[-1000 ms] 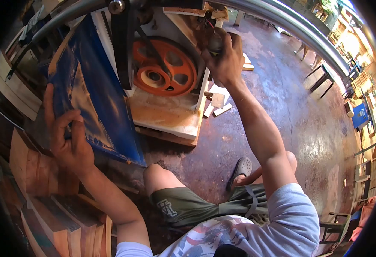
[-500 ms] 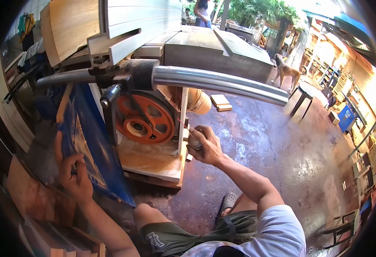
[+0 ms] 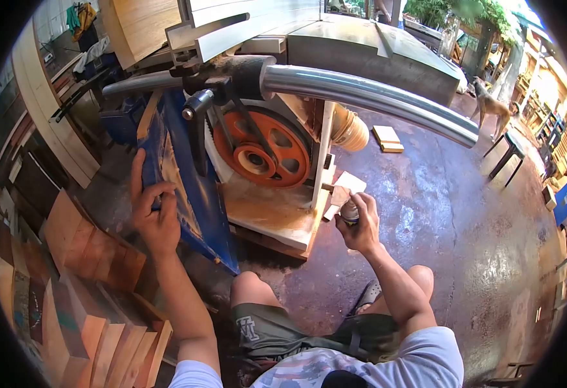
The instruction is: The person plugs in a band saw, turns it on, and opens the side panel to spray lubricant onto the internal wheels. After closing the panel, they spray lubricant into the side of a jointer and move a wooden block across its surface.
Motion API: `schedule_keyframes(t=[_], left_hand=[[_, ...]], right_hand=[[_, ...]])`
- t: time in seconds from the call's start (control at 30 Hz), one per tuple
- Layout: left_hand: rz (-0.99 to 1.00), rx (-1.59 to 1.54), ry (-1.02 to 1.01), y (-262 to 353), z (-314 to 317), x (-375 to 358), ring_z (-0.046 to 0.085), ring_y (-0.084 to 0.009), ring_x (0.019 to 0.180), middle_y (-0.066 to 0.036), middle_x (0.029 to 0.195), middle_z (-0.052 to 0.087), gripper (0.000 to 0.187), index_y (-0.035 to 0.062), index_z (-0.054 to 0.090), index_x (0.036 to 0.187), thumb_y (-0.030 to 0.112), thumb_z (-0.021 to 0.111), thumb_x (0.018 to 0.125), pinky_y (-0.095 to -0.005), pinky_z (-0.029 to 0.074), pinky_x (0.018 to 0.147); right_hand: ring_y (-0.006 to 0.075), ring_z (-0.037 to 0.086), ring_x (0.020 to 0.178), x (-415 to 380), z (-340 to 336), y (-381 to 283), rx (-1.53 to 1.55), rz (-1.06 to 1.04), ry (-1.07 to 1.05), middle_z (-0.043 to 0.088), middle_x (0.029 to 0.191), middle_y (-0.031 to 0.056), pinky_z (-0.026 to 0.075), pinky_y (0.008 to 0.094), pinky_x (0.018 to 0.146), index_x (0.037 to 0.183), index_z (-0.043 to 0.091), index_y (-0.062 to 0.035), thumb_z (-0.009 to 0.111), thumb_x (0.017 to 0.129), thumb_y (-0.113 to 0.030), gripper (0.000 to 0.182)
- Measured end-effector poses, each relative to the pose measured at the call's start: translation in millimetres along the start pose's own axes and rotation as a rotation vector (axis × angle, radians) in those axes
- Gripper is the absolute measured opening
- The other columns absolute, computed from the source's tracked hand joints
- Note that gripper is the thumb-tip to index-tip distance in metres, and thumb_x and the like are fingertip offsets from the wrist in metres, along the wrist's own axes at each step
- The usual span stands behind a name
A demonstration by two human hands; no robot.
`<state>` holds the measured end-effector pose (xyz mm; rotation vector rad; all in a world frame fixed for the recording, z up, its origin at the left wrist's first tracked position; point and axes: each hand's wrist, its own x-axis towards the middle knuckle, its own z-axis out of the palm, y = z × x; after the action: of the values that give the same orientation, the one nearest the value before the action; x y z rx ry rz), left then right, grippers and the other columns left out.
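In my right hand (image 3: 365, 227) is a small aerosol spray can (image 3: 349, 211), tilted, its top pointing away from me beside the machine's base. An orange pulley wheel (image 3: 290, 147) with a dark belt (image 3: 257, 132) sits inside the open machine housing, to the left of that hand. My left hand (image 3: 157, 223) is by the edge of a blue metal panel (image 3: 213, 244), its index finger stretched upward and the other fingers curled. Something dark shows between those curled fingers, too small to make out.
A steel rail (image 3: 367, 94) crosses above the wheel, with a black-handled clamp (image 3: 198, 105) on it. Stacked wood pieces (image 3: 112, 343) stand at lower left. A corrugated hose (image 3: 349, 129), a wood block (image 3: 387, 138), a black stool (image 3: 507, 152) and a dog (image 3: 490, 107) are farther off.
The view has shifted, so the machine appears lower and farther right. My right hand has drawn back slightly from the housing, still with the can. My left hand keeps its pose by the panel.
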<state>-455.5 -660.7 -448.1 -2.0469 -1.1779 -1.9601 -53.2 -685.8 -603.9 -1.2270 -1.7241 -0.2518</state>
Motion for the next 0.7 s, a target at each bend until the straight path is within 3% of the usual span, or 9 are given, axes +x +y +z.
schedule_keyframes(t=[0.1, 0.33, 0.63, 0.7], left_hand=[[0.006, -0.024, 0.005, -2.3, 6.1, -0.1, 0.055, -0.0307, 0.133, -0.02, 0.152, 0.049, 0.017, 0.0011, 0.067, 0.085, -0.011, 0.055, 0.082, -0.0342, 0.05, 0.096], [0.081, -0.003, 0.038, 6.3, 24.2, -0.9, 0.055, -0.0295, 0.132, -0.018, 0.153, 0.048, 0.017, 0.0026, 0.068, 0.088, -0.01, 0.057, 0.085, -0.0331, 0.05, 0.095], [0.082, -0.083, 0.031, 10.5, 31.9, -0.4, 0.067, -0.0197, 0.102, -0.019, 0.15, 0.05, 0.016, 0.0013, 0.069, 0.092, -0.008, 0.056, 0.092, -0.0265, 0.053, 0.076], [0.088, -0.054, 0.036, 12.4, 32.3, -0.2, 0.067, -0.0213, 0.106, -0.019, 0.15, 0.05, 0.016, 0.0016, 0.07, 0.091, -0.009, 0.057, 0.09, -0.0277, 0.054, 0.078]], right_hand=[[0.0423, 0.059, 0.109, 4.1, -9.2, -3.1, 0.015, 0.081, 0.011, 0.057, 0.121, 0.0246, 0.051, 0.0479, 0.091, 0.139, 0.048, -0.0045, 0.085, 0.074, -0.012, 0.076], [0.0403, 0.061, 0.108, 1.7, -15.7, -5.5, -0.023, 0.121, 0.049, 0.058, 0.122, 0.023, 0.052, 0.0469, 0.09, 0.141, 0.047, -0.0051, 0.087, 0.069, -0.011, 0.083], [0.0385, 0.064, 0.102, -2.3, -27.0, -5.2, -0.032, 0.081, 0.078, 0.06, 0.118, 0.0229, 0.053, 0.0451, 0.088, 0.142, 0.047, -0.0048, 0.086, 0.07, -0.009, 0.081], [0.038, 0.064, 0.102, -3.6, -25.2, -4.1, -0.024, 0.086, 0.101, 0.06, 0.118, 0.0228, 0.053, 0.045, 0.088, 0.141, 0.047, -0.0048, 0.086, 0.071, -0.009, 0.08]])
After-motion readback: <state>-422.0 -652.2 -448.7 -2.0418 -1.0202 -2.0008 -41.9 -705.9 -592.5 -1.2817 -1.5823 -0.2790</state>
